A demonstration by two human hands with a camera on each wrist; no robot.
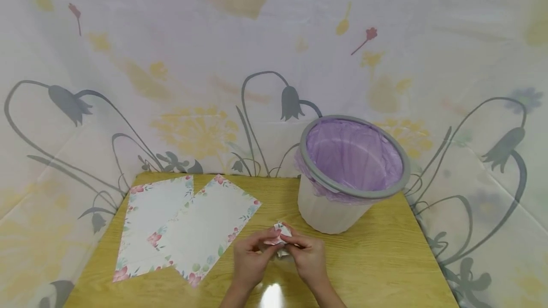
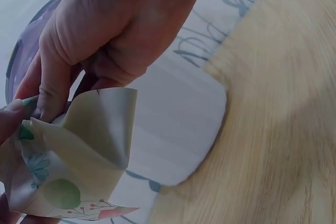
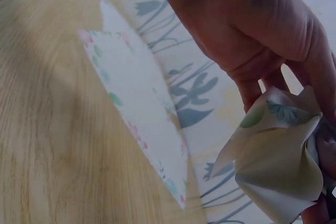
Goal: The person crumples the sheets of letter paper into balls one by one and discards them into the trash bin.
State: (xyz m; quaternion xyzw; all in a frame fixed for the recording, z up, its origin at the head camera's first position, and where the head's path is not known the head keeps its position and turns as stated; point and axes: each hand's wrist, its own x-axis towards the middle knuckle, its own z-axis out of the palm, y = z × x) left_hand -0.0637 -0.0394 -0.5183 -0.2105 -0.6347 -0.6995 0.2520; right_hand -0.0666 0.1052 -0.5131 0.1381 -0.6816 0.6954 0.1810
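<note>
Both hands meet over the wooden table, near its front. They share a small folded, crumpled sheet of paper (image 1: 281, 236), white with printed pink flowers. My left hand (image 1: 251, 259) pinches its left side between thumb and fingers, and the right hand (image 1: 310, 257) pinches the other side. Seen from the left wrist, the crumpled paper (image 2: 100, 135) bends into loose folds, with green and blue leaf prints on its outside. The right wrist view has the same paper (image 3: 278, 156) bunched, its plain inner face bulging outward. Some fingertips are hidden behind it.
Left of the hands, two flat flower-bordered sheets (image 1: 205, 227) lie overlapping on the wooden table (image 1: 381, 265). A white waste bin (image 1: 329, 210) with a grey rim and purple liner (image 1: 355, 156) stands behind and to the right. A flower-printed cloth (image 1: 274, 37) hangs around the table.
</note>
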